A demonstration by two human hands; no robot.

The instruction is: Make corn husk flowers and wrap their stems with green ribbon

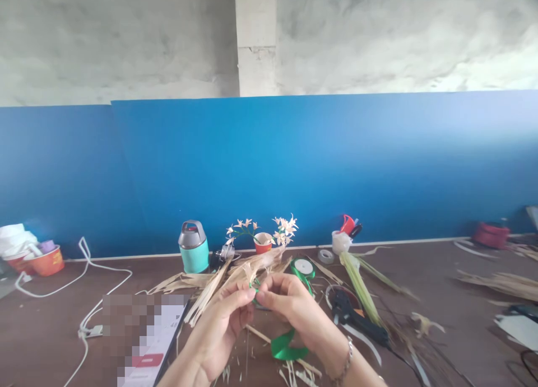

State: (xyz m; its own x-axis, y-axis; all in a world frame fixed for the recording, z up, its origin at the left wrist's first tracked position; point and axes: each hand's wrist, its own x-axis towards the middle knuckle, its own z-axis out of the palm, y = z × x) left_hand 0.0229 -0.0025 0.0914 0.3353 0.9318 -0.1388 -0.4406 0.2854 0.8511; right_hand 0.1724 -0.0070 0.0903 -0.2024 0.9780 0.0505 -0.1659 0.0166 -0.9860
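Observation:
Both hands meet at the middle of the table's near side. My left hand [227, 311] is closed in a pinch on a small pale husk flower [250, 273], its petals pointing up. Thumb and fingertips of my right hand [290, 302] pinch green ribbon right beside the flower's base. Below that hand hangs a loop of green ribbon [288, 348]. How the ribbon runs between the fingers is hidden. A white spool with green ribbon [303, 267] lies just beyond the right hand. Dried corn husks [256, 264] spread out behind both hands.
A red cup [263, 242] holds finished-looking husk flowers. To its left stands a teal flask [194, 250]. A black glue gun [357, 317] and green stalks [361, 289] lie right. A phone or tablet [157, 342] and white cable [86, 314] are left. A blue partition [273, 168] rises behind.

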